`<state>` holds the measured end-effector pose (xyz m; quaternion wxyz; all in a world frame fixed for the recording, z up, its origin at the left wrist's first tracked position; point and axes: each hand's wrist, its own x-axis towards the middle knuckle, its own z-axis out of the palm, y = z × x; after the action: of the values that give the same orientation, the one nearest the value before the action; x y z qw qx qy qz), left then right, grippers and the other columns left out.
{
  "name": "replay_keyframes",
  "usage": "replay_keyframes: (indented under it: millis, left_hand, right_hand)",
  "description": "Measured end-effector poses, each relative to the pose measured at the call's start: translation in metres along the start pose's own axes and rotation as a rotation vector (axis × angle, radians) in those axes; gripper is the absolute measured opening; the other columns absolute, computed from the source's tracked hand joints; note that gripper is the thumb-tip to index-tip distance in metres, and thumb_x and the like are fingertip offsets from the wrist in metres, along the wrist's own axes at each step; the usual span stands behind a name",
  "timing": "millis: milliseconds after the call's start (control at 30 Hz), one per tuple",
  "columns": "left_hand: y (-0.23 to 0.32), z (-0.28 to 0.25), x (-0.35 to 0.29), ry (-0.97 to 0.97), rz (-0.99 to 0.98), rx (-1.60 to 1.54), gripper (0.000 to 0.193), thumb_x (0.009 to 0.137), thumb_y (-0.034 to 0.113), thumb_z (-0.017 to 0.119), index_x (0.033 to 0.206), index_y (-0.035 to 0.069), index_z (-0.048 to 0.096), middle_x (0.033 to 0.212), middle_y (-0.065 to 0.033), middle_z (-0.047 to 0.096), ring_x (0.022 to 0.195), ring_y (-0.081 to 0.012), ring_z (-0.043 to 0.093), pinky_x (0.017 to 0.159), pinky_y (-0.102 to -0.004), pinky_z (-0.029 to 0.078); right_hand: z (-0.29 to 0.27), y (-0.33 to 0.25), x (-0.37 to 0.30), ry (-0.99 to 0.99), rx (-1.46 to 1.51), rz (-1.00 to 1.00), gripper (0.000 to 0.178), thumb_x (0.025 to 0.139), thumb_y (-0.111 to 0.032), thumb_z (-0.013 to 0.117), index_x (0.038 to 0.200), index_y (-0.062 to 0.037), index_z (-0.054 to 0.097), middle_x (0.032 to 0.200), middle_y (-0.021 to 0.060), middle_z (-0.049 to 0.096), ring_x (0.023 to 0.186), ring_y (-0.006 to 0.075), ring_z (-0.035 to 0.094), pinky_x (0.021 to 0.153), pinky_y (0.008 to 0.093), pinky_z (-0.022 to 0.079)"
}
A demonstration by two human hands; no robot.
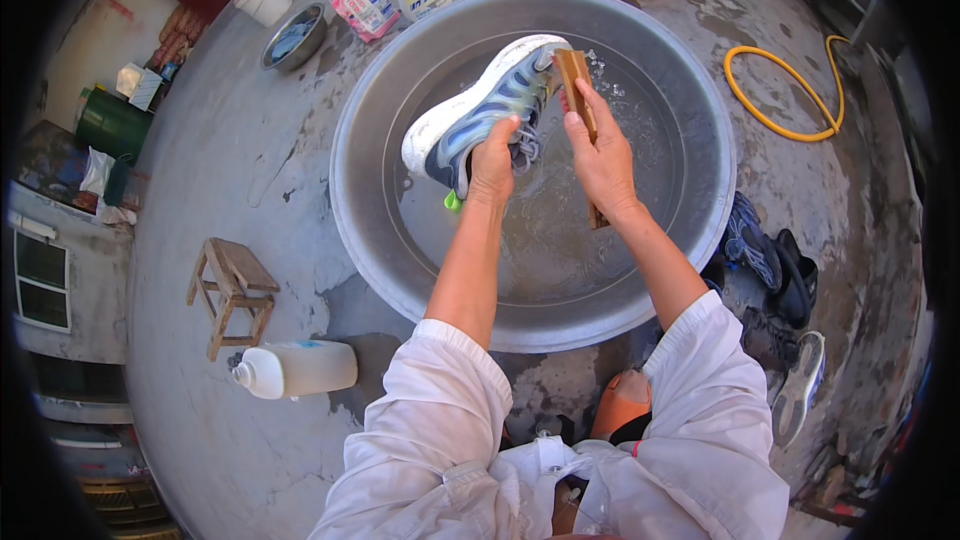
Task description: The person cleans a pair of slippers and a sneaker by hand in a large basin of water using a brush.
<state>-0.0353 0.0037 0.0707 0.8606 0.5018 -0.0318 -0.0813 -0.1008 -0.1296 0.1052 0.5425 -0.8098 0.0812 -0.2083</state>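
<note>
One shoe (pixel 478 118): left fingers (pixel 508 127) are gripping it inside the basin's far-left rim (pixel 362 105), presumably steadying it; one wooden brush (pixel 572 64): right fingers (pixel 593 100) are clasping it.

Left hand (pixel 493 162) and right hand (pixel 606 160) grip, forearms (pixel 467 265) extended.

The shoe (pixel 490 105) is blue, wavy-patterned, with a white sole (pixel 430 126); the brush (pixel 573 68) brown, basin (pixel 362 155) grey, hose (pixel 806 137) yellow.

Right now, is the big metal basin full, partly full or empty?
Partly full: the basin holds rippled water with some bubbles, and bare wall shows above it. Depth: cannot tell.
</note>
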Motion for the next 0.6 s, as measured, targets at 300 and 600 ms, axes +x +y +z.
replay_keyframes:
  millis: [300,600]
  left_hand:
    - [-0.012,0.023,-0.031,-0.087,0.023,0.434,0.037,0.077,0.013,0.064,0.111,0.001,0.055,0.107,-0.0049,0.057,0.096,-0.0154,0.051,0.087,-0.0275,0.038]
    - [0.009,0.052,-0.025,-0.146,0.073,0.283,0.031,0.078,0.014,0.063,0.104,-0.001,0.057,0.102,-0.0049,0.057,0.094,-0.0142,0.051,0.084,-0.0272,0.039]
  right_hand:
    - [-0.025,0.036,0.04,0.139,-0.391,0.291,0.038,0.089,-0.037,0.039,0.125,-0.0273,0.046,0.097,0.0162,0.057,0.089,0.034,0.057,0.079,0.0405,0.044]
    - [-0.004,0.049,-0.003,-0.151,-0.306,0.427,0.042,0.088,-0.035,0.038,0.126,-0.0183,0.043,0.113,0.0135,0.057,0.105,0.0325,0.052,0.088,0.0384,0.04]
